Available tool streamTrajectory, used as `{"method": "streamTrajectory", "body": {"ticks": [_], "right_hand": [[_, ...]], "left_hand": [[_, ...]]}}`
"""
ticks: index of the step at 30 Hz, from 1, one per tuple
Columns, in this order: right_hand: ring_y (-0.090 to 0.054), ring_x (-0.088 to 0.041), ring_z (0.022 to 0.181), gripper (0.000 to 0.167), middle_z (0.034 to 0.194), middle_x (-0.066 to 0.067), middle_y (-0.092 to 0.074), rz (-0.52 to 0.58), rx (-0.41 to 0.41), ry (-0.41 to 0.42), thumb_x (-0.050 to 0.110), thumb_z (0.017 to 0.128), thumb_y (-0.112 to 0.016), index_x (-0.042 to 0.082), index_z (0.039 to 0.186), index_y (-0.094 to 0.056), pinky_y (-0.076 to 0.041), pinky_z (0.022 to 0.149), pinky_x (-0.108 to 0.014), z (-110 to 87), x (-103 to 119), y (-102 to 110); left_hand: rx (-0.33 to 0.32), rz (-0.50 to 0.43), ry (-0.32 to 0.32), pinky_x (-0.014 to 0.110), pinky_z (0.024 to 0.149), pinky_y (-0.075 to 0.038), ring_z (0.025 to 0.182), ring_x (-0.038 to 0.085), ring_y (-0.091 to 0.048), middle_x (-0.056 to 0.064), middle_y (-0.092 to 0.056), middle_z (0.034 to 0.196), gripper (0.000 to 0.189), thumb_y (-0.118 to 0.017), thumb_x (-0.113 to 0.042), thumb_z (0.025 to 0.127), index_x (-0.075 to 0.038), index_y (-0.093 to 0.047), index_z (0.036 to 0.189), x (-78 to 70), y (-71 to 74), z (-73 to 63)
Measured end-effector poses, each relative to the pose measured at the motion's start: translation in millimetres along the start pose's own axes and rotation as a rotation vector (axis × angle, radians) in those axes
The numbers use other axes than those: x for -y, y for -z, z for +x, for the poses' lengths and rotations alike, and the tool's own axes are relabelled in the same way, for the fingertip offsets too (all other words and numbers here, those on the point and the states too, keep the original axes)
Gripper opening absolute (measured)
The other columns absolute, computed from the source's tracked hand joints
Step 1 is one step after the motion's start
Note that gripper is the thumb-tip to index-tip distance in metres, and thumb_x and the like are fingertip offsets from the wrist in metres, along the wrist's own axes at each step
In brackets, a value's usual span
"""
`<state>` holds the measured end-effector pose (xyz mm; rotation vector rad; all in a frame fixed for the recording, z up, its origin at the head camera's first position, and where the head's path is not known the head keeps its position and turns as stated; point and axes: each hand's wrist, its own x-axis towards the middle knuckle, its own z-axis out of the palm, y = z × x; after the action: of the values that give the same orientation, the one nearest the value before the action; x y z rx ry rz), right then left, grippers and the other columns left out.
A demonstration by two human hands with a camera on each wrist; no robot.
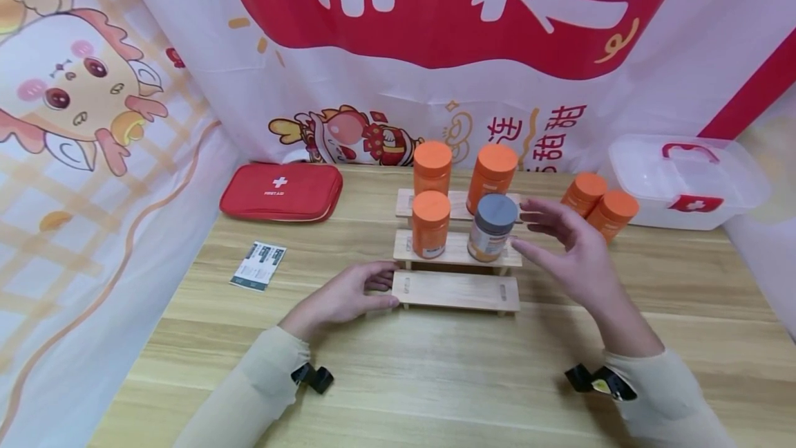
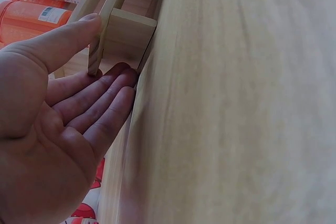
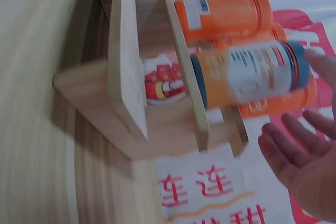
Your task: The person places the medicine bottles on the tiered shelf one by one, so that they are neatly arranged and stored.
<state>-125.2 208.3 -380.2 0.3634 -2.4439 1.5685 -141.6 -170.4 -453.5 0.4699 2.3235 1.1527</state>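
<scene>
While the loosely extended left hand [image 1: 354, 294] touches a three-tiered pale wooden rack [image 1: 454, 290] on the bench [image 1: 460, 372], the right hand [image 1: 575, 251], spread and empty, hovers beside a grey-lidded cylindrical bottle [image 1: 489, 235] on the middle tier [image 1: 458, 247].

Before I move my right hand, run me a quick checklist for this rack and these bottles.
1. Left hand at the rack: ok, it is at the left end of the front step.
2. Left hand's hold firm: cannot tell.
3. Grey-lidded bottle upright on the middle step: ok.
4. Right hand clear of that bottle: cannot tell; the fingers are very near its lid.
5. Three orange-lidded bottles upright on the rack: ok.
6. Every bottle on the rack: not ok, two orange-lidded bottles are beside the clear box.
</scene>
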Motion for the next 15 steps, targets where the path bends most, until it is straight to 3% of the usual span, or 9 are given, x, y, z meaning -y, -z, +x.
{"method": "streamTrajectory", "body": {"ticks": [6, 15], "right_hand": [[-0.064, -0.005, 0.125, 0.064, 0.143, -0.003, -0.067, -0.032, -0.003, 0.025, -0.001, 0.091, -0.084, 0.009, 0.15, -0.061, -0.048, 0.108, -0.006, -7.2, -8, 21], [-0.065, -0.003, 0.119, 0.056, 0.133, 0.015, -0.069, -0.081, -0.139, -0.005, -0.003, 0.093, -0.081, 0.003, 0.146, -0.062, -0.05, 0.101, -0.003, -19.6, -33, 50]], "left_hand": [[0.007, 0.002, -0.017, 0.049, 0.118, -0.054, 0.134, 0.026, -0.066, 0.01, -0.067, 0.147, 0.07, -0.08, -0.03, 0.1, -0.006, -0.051, 0.159, 0.6, 0.0, -0.1], [0.012, 0.0, -0.039, 0.047, 0.117, -0.055, 0.133, 0.026, -0.067, 0.011, -0.067, 0.147, 0.07, -0.08, -0.029, 0.1, -0.005, -0.05, 0.159, 1.7, -0.6, 1.1]]}}
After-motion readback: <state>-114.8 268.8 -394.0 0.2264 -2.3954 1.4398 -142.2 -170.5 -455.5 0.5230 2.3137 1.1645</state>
